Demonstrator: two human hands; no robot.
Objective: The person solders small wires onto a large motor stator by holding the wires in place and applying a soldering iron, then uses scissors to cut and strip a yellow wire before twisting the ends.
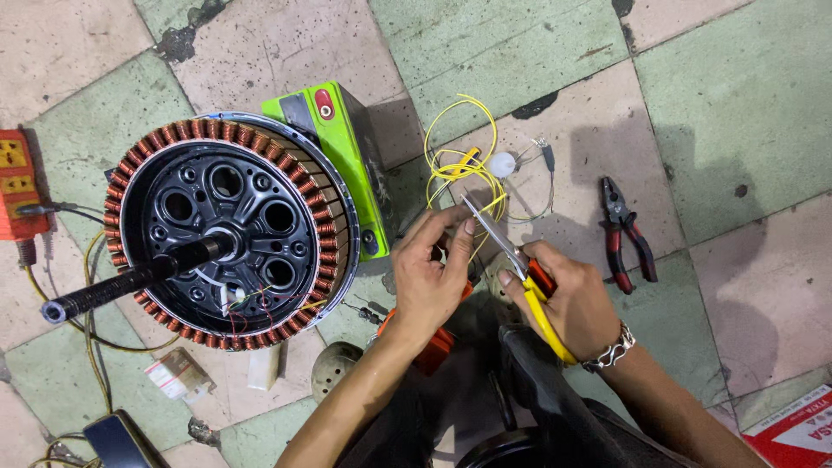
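My left hand (431, 270) pinches a thin wire near its fingertips, close to a loose tangle of yellow wire (459, 165) on the floor. My right hand (568, 299) grips yellow-handled scissors (511, 256), blades pointing up-left toward the left fingertips. A large round motor stator (227, 227) with copper windings and a black hub lies to the left, its dark axle sticking out toward the lower left.
A green battery box (342, 143) stands behind the stator. Red-and-black pliers (626, 234) lie on the tiled floor at right. An orange power strip (19, 182) sits at the left edge. A red carton (802, 429) is at bottom right.
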